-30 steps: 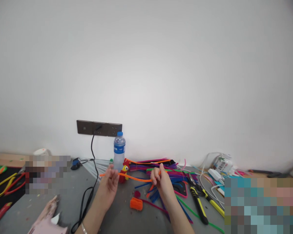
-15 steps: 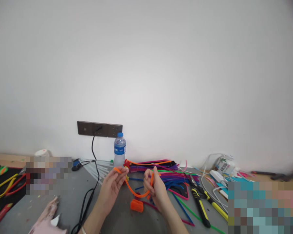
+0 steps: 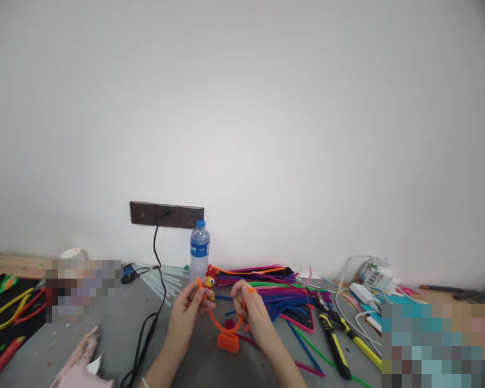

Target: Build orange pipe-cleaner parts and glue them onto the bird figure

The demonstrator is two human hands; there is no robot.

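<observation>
An orange pipe cleaner (image 3: pixel 218 324) hangs in a U-shaped loop between my two hands. My left hand (image 3: pixel 191 303) pinches one end, whose tip pokes up above the fingers. The other end is gripped by my right hand (image 3: pixel 249 304), with a bit of orange showing over the thumb. Just below the loop, an orange fuzzy block (image 3: pixel 228 341) lies on the grey table (image 3: pixel 198 364). Behind my left fingers stands a small yellow and red figure with a round eye (image 3: pixel 210 280), partly hidden.
A water bottle (image 3: pixel 200 250) stands by the wall under the socket strip (image 3: pixel 166 214), with a black cable (image 3: pixel 153 318) running down. Coloured pipe cleaners (image 3: pixel 283 293) are heaped behind my right hand. Yellow-black pliers (image 3: pixel 334 345), white cables and a glue gun-like pink piece (image 3: pixel 78 364) lie around.
My hands have drawn slightly closer together and turned their fingers inward, both keeping the pipe cleaner. The yellow and red figure shows more now. The view has shifted slightly.
</observation>
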